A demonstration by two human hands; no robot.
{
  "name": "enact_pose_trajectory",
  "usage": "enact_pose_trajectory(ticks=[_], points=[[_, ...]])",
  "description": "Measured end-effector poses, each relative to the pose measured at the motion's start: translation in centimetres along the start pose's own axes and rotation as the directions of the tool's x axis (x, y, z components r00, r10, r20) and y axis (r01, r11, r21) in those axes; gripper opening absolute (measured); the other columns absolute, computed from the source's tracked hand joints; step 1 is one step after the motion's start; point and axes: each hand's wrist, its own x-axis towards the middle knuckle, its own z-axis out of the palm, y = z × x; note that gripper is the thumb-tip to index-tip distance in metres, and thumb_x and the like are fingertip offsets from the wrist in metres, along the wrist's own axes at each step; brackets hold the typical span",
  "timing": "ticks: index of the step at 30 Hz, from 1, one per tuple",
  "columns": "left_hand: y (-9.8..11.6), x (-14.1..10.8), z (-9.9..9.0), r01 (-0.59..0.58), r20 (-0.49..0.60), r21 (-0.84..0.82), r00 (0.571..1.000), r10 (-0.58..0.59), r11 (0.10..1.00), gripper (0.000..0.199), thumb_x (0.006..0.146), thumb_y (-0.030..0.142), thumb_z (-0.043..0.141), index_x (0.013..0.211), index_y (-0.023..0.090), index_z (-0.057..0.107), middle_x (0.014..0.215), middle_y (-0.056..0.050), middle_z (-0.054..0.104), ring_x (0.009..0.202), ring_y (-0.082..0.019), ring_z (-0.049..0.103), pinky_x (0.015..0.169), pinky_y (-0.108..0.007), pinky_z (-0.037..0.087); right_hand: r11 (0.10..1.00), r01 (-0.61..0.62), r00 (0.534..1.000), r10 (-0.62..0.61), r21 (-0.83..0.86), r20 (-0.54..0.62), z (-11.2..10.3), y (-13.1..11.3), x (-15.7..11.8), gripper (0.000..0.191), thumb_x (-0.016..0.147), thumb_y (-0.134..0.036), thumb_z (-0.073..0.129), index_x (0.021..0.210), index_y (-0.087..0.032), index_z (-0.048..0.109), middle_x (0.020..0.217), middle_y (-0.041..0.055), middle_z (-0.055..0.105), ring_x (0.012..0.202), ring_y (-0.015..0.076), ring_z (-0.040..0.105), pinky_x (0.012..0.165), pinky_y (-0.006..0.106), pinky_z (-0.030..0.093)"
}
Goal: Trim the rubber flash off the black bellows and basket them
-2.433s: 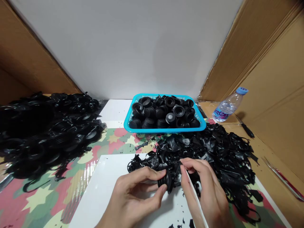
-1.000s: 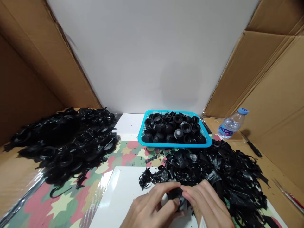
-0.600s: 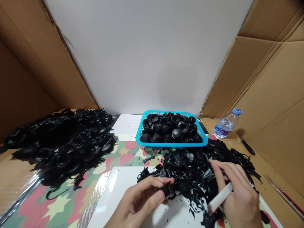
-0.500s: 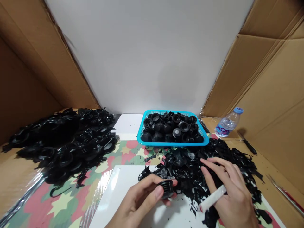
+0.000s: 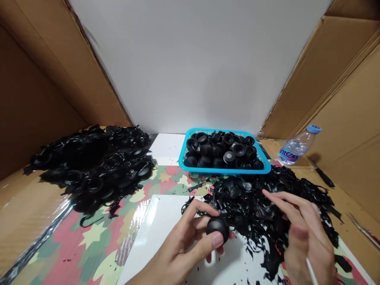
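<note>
My left hand (image 5: pixel 190 241) grips a round black rubber part (image 5: pixel 218 228) between thumb and fingers, with its smooth domed face turned up toward me. It is held just above a white board (image 5: pixel 160 225). To the right, my right hand (image 5: pixel 308 237) holds a slim white stick-like tool (image 5: pixel 311 271) low in the palm, and its far end is out of sight. The index finger of that hand stretches over a heap of black rubber scraps (image 5: pixel 252 209). Behind the hands, a blue basket (image 5: pixel 225 171) holds many similar ribbed black parts.
A large pile of black parts with ragged trim (image 5: pixel 97 170) lies at left on a camouflage-patterned sheet (image 5: pixel 97 237). At right are a water bottle (image 5: pixel 298 146), a black-handled tool (image 5: pixel 325 178) and tweezer-like metal tips (image 5: pixel 358 223). Cardboard walls (image 5: pixel 341 99) stand at both sides.
The rubber part has been turned in my left hand from its ribbed side to its domed face. My right hand has rotated, swinging the white tool's end downward. The view has shifted slightly.
</note>
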Motion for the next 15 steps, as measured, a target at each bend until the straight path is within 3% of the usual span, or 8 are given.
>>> enact_pose_trajectory(ticks=[2, 4, 5, 7, 9, 11, 15], points=[[-0.1, -0.1, -0.1, -0.014, -0.058, 0.142, 0.998, 0.023, 0.99, 0.04, 0.101, 0.062, 0.077, 0.119, 0.026, 0.076, 0.106, -0.006, 0.08, 0.091, -0.021, 0.069, 0.075, -0.026, 0.054, 0.996, -0.046, 0.999, 0.047, 0.074, -0.007, -0.1, 0.0, -0.5, 0.088, 0.115, -0.07, 0.004, 0.14, -0.03, 0.078, 0.133, 0.0111, 0.072, 0.117, 0.031, 0.068, 0.088, 0.041, 0.058], [-0.3, -0.2, -0.2, -0.01, -0.111, 0.253, 0.993, 0.039, 0.968, 0.039, 0.104, 0.061, 0.073, 0.121, 0.027, 0.081, 0.108, -0.005, 0.079, 0.088, -0.02, 0.068, 0.077, -0.026, 0.056, 0.977, -0.081, 0.996, 0.086, 0.196, -0.021, -0.1, -0.5, -0.6, 0.1, 0.109, -0.078, -0.003, 0.128, -0.029, 0.082, 0.127, 0.0098, 0.074, 0.105, 0.0267, 0.073, 0.076, 0.035, 0.062], [-0.5, -0.2, -0.3, -0.004, -0.125, 0.283, 0.991, 0.041, 0.959, 0.039, 0.105, 0.061, 0.07, 0.124, 0.028, 0.082, 0.11, -0.004, 0.079, 0.086, -0.02, 0.068, 0.079, -0.026, 0.057, 0.961, -0.101, 0.995, 0.104, 0.257, 0.0, -0.1, -0.8, -0.4, 0.096, 0.111, -0.077, 0.001, 0.122, -0.028, 0.083, 0.121, 0.0086, 0.076, 0.096, 0.0232, 0.075, 0.07, 0.031, 0.062], [-0.8, 0.0, -0.5, 0.003, -0.133, 0.325, 0.99, 0.043, 0.946, 0.04, 0.108, 0.061, 0.064, 0.127, 0.03, 0.081, 0.111, -0.003, 0.08, 0.089, -0.021, 0.071, 0.086, -0.028, 0.058, 0.931, -0.113, 0.993, 0.091, 0.348, 0.08, -0.1, -1.7, 0.1, 0.069, 0.119, -0.067, 0.026, 0.108, -0.027, 0.081, 0.105, 0.0048, 0.077, 0.081, 0.0165, 0.076, 0.064, 0.023, 0.062], [-1.1, 0.2, -0.7, 0.003, -0.11, 0.347, 0.993, 0.037, 0.938, 0.04, 0.111, 0.06, 0.059, 0.128, 0.031, 0.08, 0.111, -0.003, 0.082, 0.099, -0.023, 0.074, 0.095, -0.028, 0.057, 0.914, -0.092, 0.99, 0.043, 0.395, 0.132, -0.1, -2.5, 0.7, 0.035, 0.118, -0.044, 0.055, 0.099, -0.026, 0.077, 0.095, 0.0015, 0.078, 0.078, 0.014, 0.078, 0.072, 0.019, 0.064], [-1.5, 0.5, -0.9, -0.002, -0.063, 0.321, 0.998, 0.024, 0.947, 0.038, 0.109, 0.06, 0.064, 0.129, 0.031, 0.079, 0.113, -0.003, 0.083, 0.105, -0.024, 0.076, 0.096, -0.028, 0.058, 0.903, -0.065, 0.989, 0.001, 0.425, 0.149, 0.0, -3.1, 1.0, 0.012, 0.11, -0.023, 0.068, 0.1, -0.025, 0.075, 0.095, 0.0008, 0.079, 0.085, 0.0142, 0.08, 0.082, 0.018, 0.065], [-1.5, 0.8, -0.8, -0.002, -0.046, 0.281, 0.999, 0.016, 0.96, 0.036, 0.097, 0.052, 0.084, 0.125, 0.029, 0.082, 0.105, -0.002, 0.083, 0.094, -0.022, 0.075, 0.082, -0.024, 0.058, 0.864, -0.101, 0.979, -0.001, 0.494, 0.203, 0.3, -3.5, 0.4, 0.021, 0.103, -0.011, 0.069, 0.116, -0.027, 0.074, 0.102, 0.0007, 0.079, 0.088, 0.0124, 0.081, 0.081, 0.014, 0.065]])
